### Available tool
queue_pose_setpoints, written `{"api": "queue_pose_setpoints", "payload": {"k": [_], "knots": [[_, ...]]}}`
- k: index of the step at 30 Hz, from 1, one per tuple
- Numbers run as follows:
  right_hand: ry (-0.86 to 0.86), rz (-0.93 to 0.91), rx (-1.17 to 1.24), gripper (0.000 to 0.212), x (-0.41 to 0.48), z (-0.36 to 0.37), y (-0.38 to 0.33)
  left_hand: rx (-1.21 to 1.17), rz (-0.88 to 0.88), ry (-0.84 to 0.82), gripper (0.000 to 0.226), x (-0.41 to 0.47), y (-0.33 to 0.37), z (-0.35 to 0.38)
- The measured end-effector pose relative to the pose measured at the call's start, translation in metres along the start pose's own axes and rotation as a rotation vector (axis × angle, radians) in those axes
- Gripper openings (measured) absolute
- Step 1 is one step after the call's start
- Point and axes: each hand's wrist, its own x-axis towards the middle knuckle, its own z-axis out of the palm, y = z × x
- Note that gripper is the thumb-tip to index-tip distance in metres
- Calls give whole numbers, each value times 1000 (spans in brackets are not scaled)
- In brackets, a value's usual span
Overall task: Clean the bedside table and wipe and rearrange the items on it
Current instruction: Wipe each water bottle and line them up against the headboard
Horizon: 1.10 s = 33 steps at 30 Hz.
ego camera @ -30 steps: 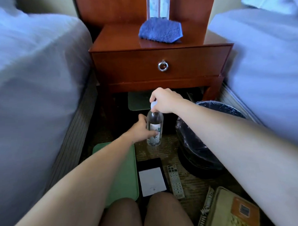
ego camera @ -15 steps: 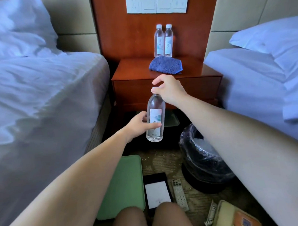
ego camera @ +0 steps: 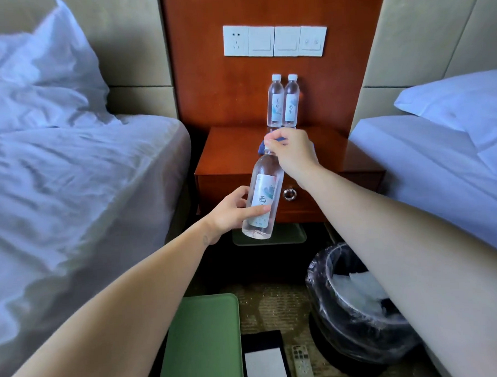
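Observation:
A clear water bottle (ego camera: 263, 196) with a pale label hangs in the air in front of the wooden bedside table (ego camera: 231, 152), tilted slightly. My left hand (ego camera: 231, 212) grips its lower body. My right hand (ego camera: 292, 152) pinches its cap from above. Two more water bottles (ego camera: 283, 101) stand side by side at the back of the tabletop against the wood panel. A blue cloth (ego camera: 260, 148) lies on the table, mostly hidden behind my right hand.
Beds flank the table left (ego camera: 79, 181) and right (ego camera: 440, 163). On the floor lie a green tray (ego camera: 202, 341), a black folder with a white notepad (ego camera: 265, 361), a remote control (ego camera: 303, 365) and a lined bin (ego camera: 349, 306). A drawer ring pull (ego camera: 289, 193) faces me.
Both hands have lifted the bottle from the floor up to the height of the tabletop, and my view has tilted upward to show the wall switches.

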Motion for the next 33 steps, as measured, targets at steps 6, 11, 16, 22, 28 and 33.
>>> {"api": "queue_pose_setpoints", "payload": {"k": [6, 11, 16, 22, 28, 33], "knots": [[-12, -9, 18, 20, 74, -6, -19, -25, -6, 31, 43, 46, 46, -31], [-55, 21, 40, 17, 142, -6, -30, -45, -44, 31, 33, 85, 83, -52], [-80, 43, 14, 20, 200, -9, -45, -4, -49, 63, 31, 125, 119, -72], [-128, 107, 78, 21, 253, -8, -52, 16, -70, 60, 29, 162, 146, -92], [-179, 237, 148, 29, 288, -4, -37, -75, -92, 77, 43, 183, 145, -106], [-453, 396, -456, 46, 263, -10, 38, -174, -125, 118, 49, 186, 125, -113]]}}
